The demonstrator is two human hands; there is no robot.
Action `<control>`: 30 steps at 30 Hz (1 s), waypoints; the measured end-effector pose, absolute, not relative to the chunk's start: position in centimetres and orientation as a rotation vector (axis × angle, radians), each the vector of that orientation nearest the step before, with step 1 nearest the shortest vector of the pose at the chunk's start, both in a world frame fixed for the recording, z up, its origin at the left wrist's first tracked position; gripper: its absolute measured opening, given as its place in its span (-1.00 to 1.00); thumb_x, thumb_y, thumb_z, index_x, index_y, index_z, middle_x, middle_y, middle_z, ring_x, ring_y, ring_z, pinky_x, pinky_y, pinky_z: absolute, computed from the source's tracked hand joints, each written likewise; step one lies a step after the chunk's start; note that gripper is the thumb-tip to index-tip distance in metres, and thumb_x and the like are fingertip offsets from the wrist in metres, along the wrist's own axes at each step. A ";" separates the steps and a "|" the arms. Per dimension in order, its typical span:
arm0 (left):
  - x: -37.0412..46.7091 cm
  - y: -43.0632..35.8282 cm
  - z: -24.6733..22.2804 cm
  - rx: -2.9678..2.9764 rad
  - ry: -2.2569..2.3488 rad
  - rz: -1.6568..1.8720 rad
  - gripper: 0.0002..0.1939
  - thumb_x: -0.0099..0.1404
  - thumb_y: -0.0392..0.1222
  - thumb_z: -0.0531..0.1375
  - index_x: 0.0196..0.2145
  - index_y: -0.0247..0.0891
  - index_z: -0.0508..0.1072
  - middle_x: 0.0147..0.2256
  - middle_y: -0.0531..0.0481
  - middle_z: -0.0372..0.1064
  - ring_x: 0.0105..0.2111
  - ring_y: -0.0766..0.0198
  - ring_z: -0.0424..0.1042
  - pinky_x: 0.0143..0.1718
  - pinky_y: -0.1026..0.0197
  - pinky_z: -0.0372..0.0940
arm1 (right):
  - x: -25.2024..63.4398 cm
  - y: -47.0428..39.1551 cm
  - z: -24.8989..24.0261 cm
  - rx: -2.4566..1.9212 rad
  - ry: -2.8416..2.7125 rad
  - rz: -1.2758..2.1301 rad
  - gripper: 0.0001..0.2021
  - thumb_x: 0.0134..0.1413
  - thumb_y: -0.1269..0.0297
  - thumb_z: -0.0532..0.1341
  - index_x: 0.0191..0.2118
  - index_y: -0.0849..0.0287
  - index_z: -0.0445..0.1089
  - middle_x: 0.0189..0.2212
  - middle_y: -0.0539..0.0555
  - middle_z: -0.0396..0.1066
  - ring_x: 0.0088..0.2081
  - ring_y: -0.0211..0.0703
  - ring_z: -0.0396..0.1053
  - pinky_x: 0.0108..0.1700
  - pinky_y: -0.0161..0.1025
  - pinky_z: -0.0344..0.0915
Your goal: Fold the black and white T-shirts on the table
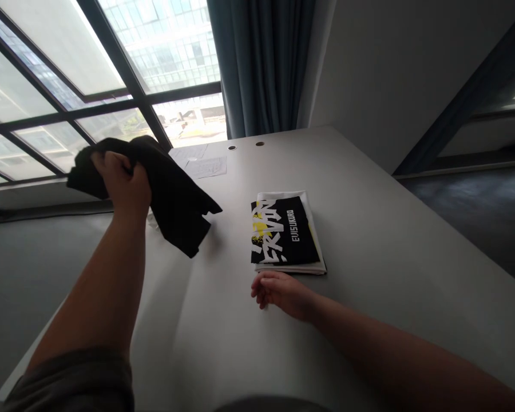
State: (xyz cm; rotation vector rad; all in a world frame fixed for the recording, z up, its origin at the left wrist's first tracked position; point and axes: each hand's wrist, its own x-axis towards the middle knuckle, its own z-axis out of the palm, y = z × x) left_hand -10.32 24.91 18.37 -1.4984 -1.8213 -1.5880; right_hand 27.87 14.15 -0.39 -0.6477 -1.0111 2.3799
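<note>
My left hand (pixel 126 180) grips a bunched black cloth (pixel 171 200), raised over the left side of the white table, with its lower end hanging to the right. My right hand (pixel 278 290) is just in front of a folded garment stack (pixel 302 234), fingers loosely curled and apart, holding nothing. The stack lies flat at the table's middle. Its top piece is black with white lettering and yellow marks, and white cloth shows around its edges.
The white table (pixel 352 229) has two round cable holes at its far edge. Papers (pixel 206 167) lie at the far left. Behind are windows (pixel 180 46) and a blue curtain (pixel 261 68); a small pale item (pixel 153 221) is partly hidden by the cloth.
</note>
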 end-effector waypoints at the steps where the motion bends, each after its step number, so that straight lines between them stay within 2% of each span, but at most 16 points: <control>1: -11.3 25.6 18.4 -1.518 -1.863 -1.388 -0.80 0.34 -0.26 0.24 -0.29 -0.26 0.23 0.06 -0.10 0.24 0.13 0.08 0.23 0.28 -0.11 0.18 | 27.9 14.1 -0.4 -0.648 -1.024 2.382 -0.67 0.05 0.06 0.43 -0.25 0.24 0.50 -0.32 0.11 0.52 -0.36 -0.21 0.43 -0.26 -0.22 0.32; 3: -12.4 26.3 16.6 -1.588 -1.984 -0.997 -0.91 0.41 -0.28 0.13 -0.17 -0.38 0.35 0.13 -0.13 0.23 0.24 -0.07 0.20 0.31 -0.23 0.09 | 27.9 14.1 -0.5 -0.648 -1.058 2.386 -0.66 0.04 0.05 0.44 -0.25 0.24 0.50 -0.32 0.10 0.52 -0.36 -0.23 0.43 -0.27 -0.23 0.32; 5: -12.0 25.9 12.5 -1.677 -2.146 -0.712 -0.69 0.41 -0.25 0.12 0.07 -0.35 0.40 0.29 -0.23 0.17 0.32 -0.15 0.14 0.34 -0.26 0.05 | 27.8 14.1 -0.6 -0.645 -1.095 2.383 -0.65 0.03 0.04 0.45 -0.25 0.24 0.51 -0.31 0.10 0.52 -0.35 -0.24 0.43 -0.26 -0.24 0.33; 7: -10.7 24.8 7.5 -1.787 -2.353 -0.510 -0.45 0.39 -0.07 0.19 0.29 -0.22 0.31 0.39 -0.30 0.07 0.37 -0.24 0.08 0.34 -0.33 0.04 | 27.7 14.1 -0.9 -0.638 -1.130 2.370 -0.64 0.02 0.02 0.45 -0.26 0.24 0.50 -0.32 0.08 0.52 -0.36 -0.25 0.43 -0.26 -0.25 0.34; 8: -9.9 24.2 5.2 -1.811 -2.419 -0.448 -0.39 0.39 0.01 0.19 0.33 -0.16 0.28 0.43 -0.29 0.01 0.41 -0.29 -0.01 0.35 -0.40 -0.03 | 27.7 14.1 -1.0 -0.637 -1.152 2.364 -0.63 0.02 0.01 0.45 -0.26 0.23 0.50 -0.32 0.08 0.52 -0.35 -0.25 0.43 -0.25 -0.25 0.34; 11: -8.4 22.8 0.5 -1.731 -2.497 -0.430 -0.33 0.39 0.15 0.16 0.37 -0.09 0.27 0.49 -0.26 -0.15 0.47 -0.35 -0.24 0.35 -0.53 -0.20 | 27.6 14.1 -1.3 -0.660 -1.228 2.341 -0.62 0.02 -0.01 0.45 -0.25 0.23 0.50 -0.31 0.07 0.52 -0.34 -0.24 0.44 -0.24 -0.23 0.36; 13: -8.7 22.3 -0.4 -1.571 -2.577 -0.473 -0.38 0.38 0.17 0.15 0.31 -0.11 0.36 0.51 -0.27 -0.23 0.48 -0.40 -0.29 0.32 -0.59 -0.22 | 27.6 14.1 -1.3 -0.673 -1.277 2.331 -0.62 0.03 -0.01 0.45 -0.24 0.24 0.49 -0.30 0.07 0.52 -0.33 -0.24 0.44 -0.23 -0.22 0.36; 15: -10.2 22.0 -0.2 -1.452 -2.667 -0.499 -0.48 0.39 0.13 0.14 0.19 -0.15 0.48 0.51 -0.29 -0.21 0.46 -0.44 -0.22 0.30 -0.60 -0.15 | 27.7 14.0 -1.2 -0.669 -1.303 2.324 -0.62 0.05 0.00 0.44 -0.23 0.24 0.48 -0.29 0.07 0.51 -0.33 -0.25 0.43 -0.22 -0.22 0.35; 17: -12.1 21.9 0.4 -1.367 -2.722 -0.524 -0.52 0.38 0.10 0.16 0.12 -0.19 0.51 0.48 -0.32 -0.09 0.42 -0.41 -0.06 0.28 -0.54 -0.02 | 27.7 14.0 -1.0 -0.659 -1.315 2.321 -0.63 0.08 0.01 0.43 -0.22 0.24 0.47 -0.30 0.06 0.50 -0.33 -0.25 0.43 -0.23 -0.23 0.34; 19: -13.8 21.7 0.6 -1.239 -2.738 -0.580 -0.38 0.32 0.18 0.22 0.21 -0.21 0.43 0.44 -0.34 0.00 0.38 -0.39 0.02 0.25 -0.51 0.06 | 27.7 14.0 -0.9 -0.652 -1.316 2.324 -0.63 0.08 0.00 0.43 -0.22 0.24 0.47 -0.30 0.06 0.50 -0.34 -0.26 0.42 -0.23 -0.23 0.34; 21: -14.6 21.6 0.5 -1.148 -2.761 -0.605 -0.21 0.26 0.27 0.25 0.29 -0.23 0.32 0.43 -0.36 0.04 0.37 -0.40 0.00 0.24 -0.53 0.07 | 27.7 13.9 -0.8 -0.652 -1.321 2.328 -0.62 0.07 0.00 0.43 -0.22 0.24 0.47 -0.30 0.06 0.50 -0.33 -0.26 0.42 -0.21 -0.22 0.35; 23: -14.5 21.4 0.3 -1.165 -2.781 -0.575 -0.30 0.32 0.21 0.22 0.27 -0.25 0.34 0.44 -0.36 0.00 0.40 -0.41 -0.07 0.26 -0.56 -0.01 | 27.8 13.9 -0.8 -0.656 -1.330 2.329 -0.61 0.06 -0.01 0.44 -0.22 0.24 0.47 -0.29 0.06 0.50 -0.32 -0.25 0.43 -0.20 -0.21 0.35; 25: -13.6 21.2 0.3 -1.229 -2.802 -0.583 -0.47 0.39 0.03 0.17 0.22 -0.28 0.38 0.46 -0.38 -0.06 0.43 -0.42 -0.11 0.29 -0.58 -0.10 | 27.7 13.9 -0.8 -0.661 -1.337 2.323 -0.60 0.06 -0.02 0.44 -0.22 0.23 0.47 -0.30 0.06 0.50 -0.32 -0.25 0.43 -0.21 -0.22 0.35; 26: -13.0 21.0 0.5 -1.253 -2.783 -0.635 -0.49 0.40 -0.07 0.15 0.24 -0.30 0.36 0.47 -0.39 -0.10 0.44 -0.41 -0.12 0.30 -0.58 -0.13 | 27.7 13.9 -0.7 -0.664 -1.342 2.319 -0.60 0.05 -0.02 0.44 -0.22 0.23 0.47 -0.30 0.06 0.50 -0.32 -0.25 0.43 -0.21 -0.22 0.35; 28: -11.3 20.7 1.1 -1.289 -2.640 -0.803 -0.43 0.38 -0.22 0.13 0.32 -0.32 0.27 0.48 -0.38 -0.13 0.45 -0.39 -0.15 0.33 -0.57 -0.16 | 27.6 13.8 -0.7 -0.674 -1.356 2.310 -0.61 0.05 -0.02 0.43 -0.22 0.23 0.46 -0.30 0.05 0.50 -0.33 -0.25 0.43 -0.22 -0.23 0.34; 30: -9.0 20.4 1.8 -1.379 -2.395 -0.985 -0.42 0.38 -0.28 0.11 0.33 -0.29 0.25 0.46 -0.30 -0.07 0.45 -0.30 -0.13 0.38 -0.46 -0.16 | 27.6 13.8 -0.7 -0.677 -1.384 2.291 -0.62 0.05 -0.02 0.42 -0.22 0.22 0.47 -0.30 0.05 0.50 -0.32 -0.25 0.43 -0.21 -0.23 0.35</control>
